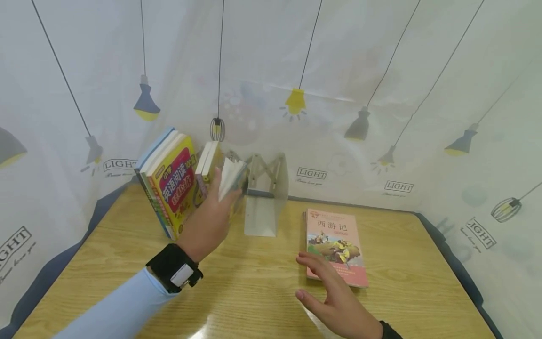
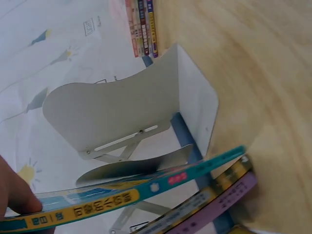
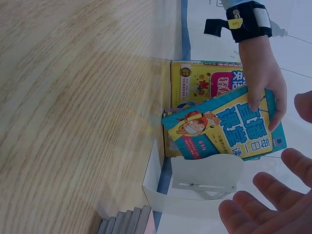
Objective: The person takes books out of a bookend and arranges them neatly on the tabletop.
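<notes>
My left hand (image 1: 205, 226) grips a thin teal-and-yellow book (image 3: 209, 126) by its upper end, thumb on one cover and fingers on the other. The book tilts beside two smaller upright books (image 1: 207, 162), and its teal spine shows in the left wrist view. Just right of it stands an expandable white metal book rack (image 1: 260, 219) with crossed bars. My right hand (image 1: 338, 301), fingers spread and holding nothing, hovers by the near end of a stack of pink-covered books (image 1: 334, 242) lying flat on the table.
Tall books with a yellow front cover (image 1: 175, 181) lean at the left end of the row. The wooden table (image 1: 237, 282) meets a white curtain (image 1: 262, 56) printed with lamps along its back and sides.
</notes>
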Motion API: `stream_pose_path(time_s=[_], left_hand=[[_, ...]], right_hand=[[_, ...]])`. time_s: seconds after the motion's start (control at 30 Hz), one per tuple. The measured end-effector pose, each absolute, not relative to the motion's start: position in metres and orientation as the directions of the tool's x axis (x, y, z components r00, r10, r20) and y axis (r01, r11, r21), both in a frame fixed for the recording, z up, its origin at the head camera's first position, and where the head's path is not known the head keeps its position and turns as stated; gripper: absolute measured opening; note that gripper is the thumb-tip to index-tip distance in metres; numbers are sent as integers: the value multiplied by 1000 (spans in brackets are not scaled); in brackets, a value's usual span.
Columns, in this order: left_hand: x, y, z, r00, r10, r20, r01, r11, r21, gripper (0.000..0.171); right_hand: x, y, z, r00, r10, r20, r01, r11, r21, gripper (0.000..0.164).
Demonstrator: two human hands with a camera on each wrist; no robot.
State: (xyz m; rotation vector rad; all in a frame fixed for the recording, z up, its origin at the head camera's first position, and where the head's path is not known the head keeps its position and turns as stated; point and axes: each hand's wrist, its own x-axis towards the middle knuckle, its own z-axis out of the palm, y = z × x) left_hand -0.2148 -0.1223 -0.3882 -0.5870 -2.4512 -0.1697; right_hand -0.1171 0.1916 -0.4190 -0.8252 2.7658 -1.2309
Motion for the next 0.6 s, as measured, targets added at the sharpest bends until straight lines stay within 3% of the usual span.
stream_pose_path(time_s=[0.1, 0.2, 0.37, 0.6], left_hand=[[-212, -125, -398, -752, 278, 598, 475, 857, 198, 54], [-209, -128, -406, -759, 240, 605, 488, 825, 285, 55], [-204, -132, -410, -735, 235, 636, 527, 788, 319, 60], [-197, -141, -419, -706, 245, 665, 559, 769, 311, 55]], right_hand=[[-117, 192, -420, -856, -468, 217, -475, 550, -687, 55], [-117, 193, -421, -853, -471, 226, -483, 547, -683, 55], [-117, 193, -421, -854, -472, 218, -477, 546, -688, 54], [-117, 194, -423, -854, -473, 216, -482, 565, -669, 53]])
